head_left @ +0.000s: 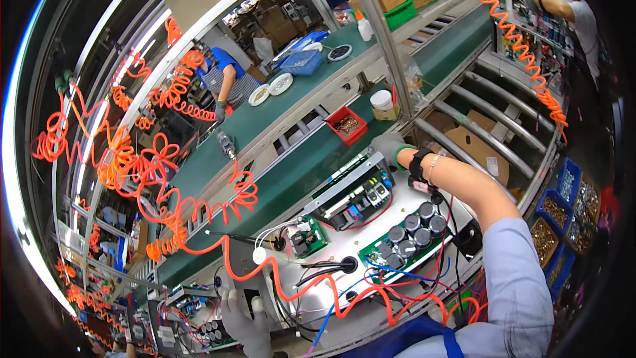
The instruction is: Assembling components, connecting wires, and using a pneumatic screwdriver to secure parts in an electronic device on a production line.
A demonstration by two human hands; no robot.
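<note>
My right hand, in a grey glove, is at the far end of a circuit-board module with a metal bracket. Its fingers are curled; what they hold, if anything, is hidden. The module rests on a white metal panel. Also on this panel are a green board with several black capacitors and a smaller green board. At the lower left, my gloved left hand is open, fingers apart, beside the panel's left end. A coiled orange air hose crosses in front of the panel.
A red bin of small metal parts and a white tub stand beyond the panel. Rollers lie to the right, near blue bins of fasteners. A co-worker stands across the green conveyor, near a hanging power screwdriver.
</note>
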